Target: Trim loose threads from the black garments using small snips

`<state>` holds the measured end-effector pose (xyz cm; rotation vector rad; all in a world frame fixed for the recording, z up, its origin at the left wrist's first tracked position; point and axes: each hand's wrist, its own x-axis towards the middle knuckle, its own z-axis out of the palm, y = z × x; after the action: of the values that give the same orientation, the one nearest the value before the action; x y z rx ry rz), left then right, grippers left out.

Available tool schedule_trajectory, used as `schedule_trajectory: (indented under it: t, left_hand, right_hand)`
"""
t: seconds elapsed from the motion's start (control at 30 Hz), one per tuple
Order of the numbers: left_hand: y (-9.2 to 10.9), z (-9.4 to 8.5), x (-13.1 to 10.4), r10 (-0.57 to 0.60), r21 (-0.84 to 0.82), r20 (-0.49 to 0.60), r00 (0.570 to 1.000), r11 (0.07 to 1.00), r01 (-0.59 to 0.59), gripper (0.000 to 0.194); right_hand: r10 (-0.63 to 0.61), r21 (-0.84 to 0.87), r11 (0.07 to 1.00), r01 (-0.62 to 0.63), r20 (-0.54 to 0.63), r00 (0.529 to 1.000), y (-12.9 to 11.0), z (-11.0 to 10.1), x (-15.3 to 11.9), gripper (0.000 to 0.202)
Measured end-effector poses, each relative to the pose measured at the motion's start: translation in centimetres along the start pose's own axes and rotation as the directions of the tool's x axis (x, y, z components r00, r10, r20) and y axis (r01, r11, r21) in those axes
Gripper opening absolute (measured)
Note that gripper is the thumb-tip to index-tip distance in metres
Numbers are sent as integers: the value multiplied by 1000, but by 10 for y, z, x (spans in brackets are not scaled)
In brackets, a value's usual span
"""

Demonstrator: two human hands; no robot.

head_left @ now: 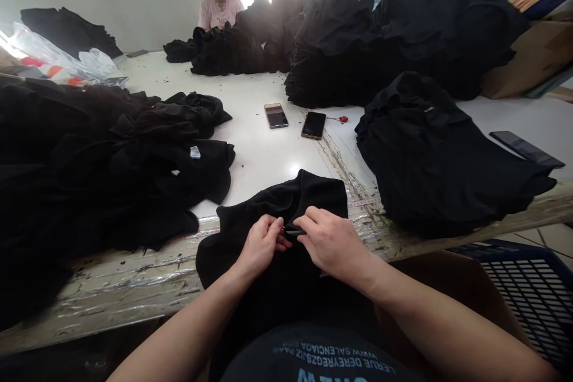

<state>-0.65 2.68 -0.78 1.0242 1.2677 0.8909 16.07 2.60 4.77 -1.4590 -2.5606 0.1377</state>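
A black garment (pixel 322 191) lies over the table's front edge and hangs down toward my lap. My left hand (pixel 264 242) is closed, thumb and fingers pinching a bit of the garment's fabric. Just to its right, my right hand (pixel 329 242) is wrapped round thread snips (pixel 293 231), of which only the thin metal blades show. Those blades point left, close to my left fingertips, over the cloth. Most of the snips is hidden inside my right hand, so I cannot tell how far apart the blades are.
Black garments (pixel 111 173) are heaped at left; a neater stack (pixel 430 155) lies at right. Tall black piles (pixel 340 42) stand behind. Two phones (pixel 276 115) lie mid-table, another phone (pixel 526 148) at right. Across sits a person (pixel 220 9). A blue basket (pixel 523 286) is below right.
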Motion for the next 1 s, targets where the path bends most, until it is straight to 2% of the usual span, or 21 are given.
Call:
schedule_trajectory:
  t: [0.27,0.53,0.63,0.7,0.8,0.87,0.93,1.0]
  left_hand:
    - [-5,-1,1,28,30,16,999,999,-28,31]
    - [-4,-1,1,44,82,41,998,996,-47,31]
    - [-2,-2,9,44,98,75,996,994,-51,31]
    - [0,-2,22,42,110,116,992,992,-55,30]
    - [12,-5,48,69,131,156,985,987,-90,28]
    - [28,-9,58,137,146,121,983,977,-154,27]
    - [48,-18,55,224,161,60,973,960,-231,27]
    - [67,-34,34,303,140,31,953,942,-304,33]
  right_hand:
    - [-17,-48,999,21,81,997,-8,4,5,8]
    - [-28,-95,995,37,87,996,-4,8,8,9]
    - [38,-56,998,-34,66,997,5,11,10,10]
    - [111,54,992,-112,33,993,13,15,12,10]
    - [194,241,952,-188,-1,981,28,26,17,10]
    - [236,290,932,-219,-24,972,38,35,20,11]
    - [268,301,923,-240,-56,962,50,43,23,12]
    - [288,325,914,-245,-91,953,61,46,24,13]
